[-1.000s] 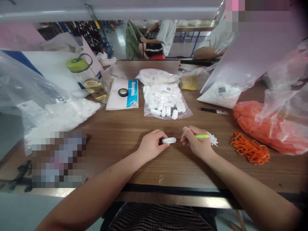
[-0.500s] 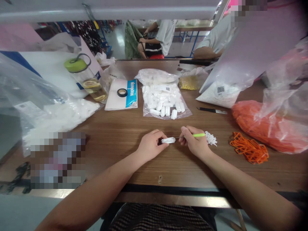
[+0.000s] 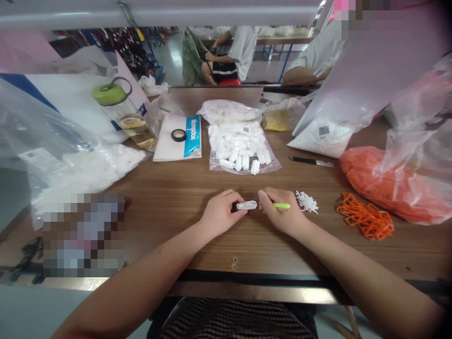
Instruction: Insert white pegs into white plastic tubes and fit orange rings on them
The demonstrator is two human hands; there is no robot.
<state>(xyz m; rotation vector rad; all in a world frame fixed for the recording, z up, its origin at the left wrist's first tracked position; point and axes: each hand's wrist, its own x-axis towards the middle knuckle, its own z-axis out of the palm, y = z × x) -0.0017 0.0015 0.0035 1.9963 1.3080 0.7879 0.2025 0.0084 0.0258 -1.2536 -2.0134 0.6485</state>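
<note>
My left hand [image 3: 221,212] pinches a small white plastic connector housing [image 3: 246,205] between thumb and fingers, a row of small holes facing up. Just right of it, my right hand [image 3: 284,214] is closed on a thin tool with a lime-green handle [image 3: 282,205]. That handle sticks out between the fingers; the tool's metal shaft is hidden now. The right fingertips are close to the housing's right end, and whether they touch it I cannot tell. Beside the right hand lies a small pile of white pins [image 3: 308,202].
Orange frames [image 3: 365,216] lie at the right, below an orange-filled bag [image 3: 384,183]. A black-handled blade [image 3: 312,161] rests behind them. An open bag of white housings [image 3: 243,146], a notebook [image 3: 164,146] with tape [image 3: 178,135], and a bottle [image 3: 129,117] stand farther back.
My right hand has turned and the green handle has swung leftward and lower, with its shaft now out of sight. The left hand keeps the housing nearly in place.
</note>
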